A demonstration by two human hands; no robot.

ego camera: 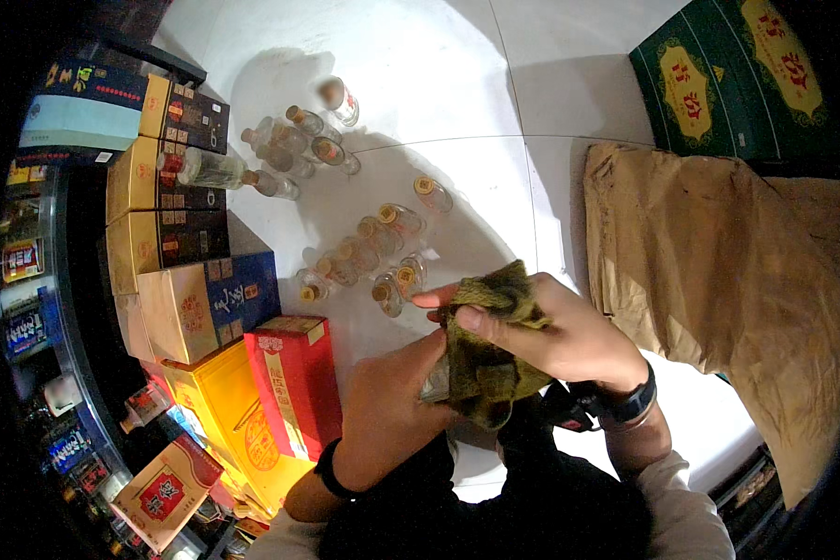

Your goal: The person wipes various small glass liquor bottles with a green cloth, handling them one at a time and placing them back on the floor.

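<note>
My left hand is closed around a clear glass object, perhaps a bottle. Most of it is hidden by fingers and cloth. A worn olive-green cloth is gripped in my right hand, its thumb pressed on top, and the cloth lies against the glass. Just beyond my fingertips, two small capped glass bottles stand close together on the white tiled floor. A row of similar bottles runs behind them, and one bottle stands apart.
Another bottle cluster stands farther off, near a taller bottle. Stacked liquor boxes, a red box and a yellow box line the left, before shelving. Brown paper and green cartons are right.
</note>
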